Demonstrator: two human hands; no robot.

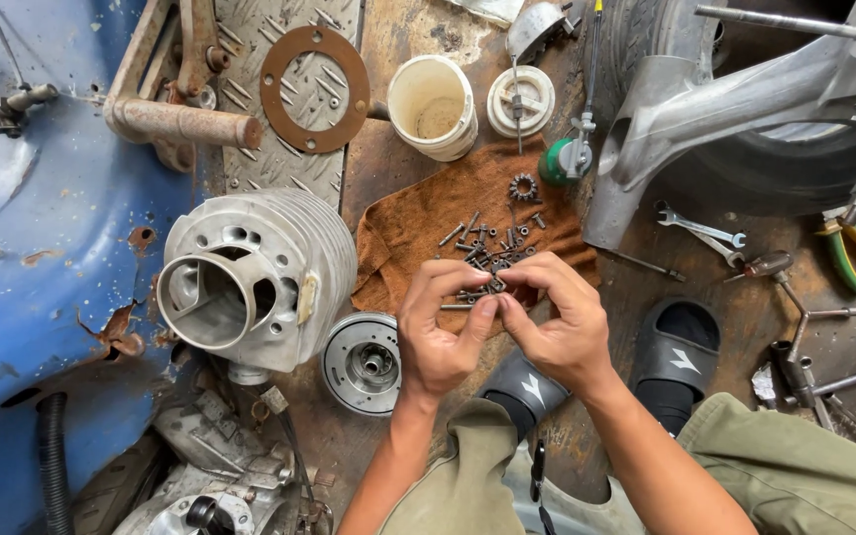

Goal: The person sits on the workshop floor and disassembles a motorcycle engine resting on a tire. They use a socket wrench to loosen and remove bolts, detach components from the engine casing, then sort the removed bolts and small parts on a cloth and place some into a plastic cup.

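Observation:
My left hand [440, 332] and my right hand [557, 322] meet fingertip to fingertip over a brown rag [403, 233] on the floor. Together they pinch a small metal bolt or stud [470, 297] at the rag's near edge; what each fingertip grips is partly hidden. A pile of several small bolts and nuts [487, 248] lies on the rag just beyond my fingers, with a small toothed gear [523, 186] farther back.
A finned aluminium cylinder [260, 277] lies at left by a round hub part [361, 362]. A white plastic cup [433, 107], a ring gasket [314, 89], spanners [700, 233], pliers [854, 256] and a tyre with engine casing [745, 109] surround the rag. Black sandals [681, 362] are below.

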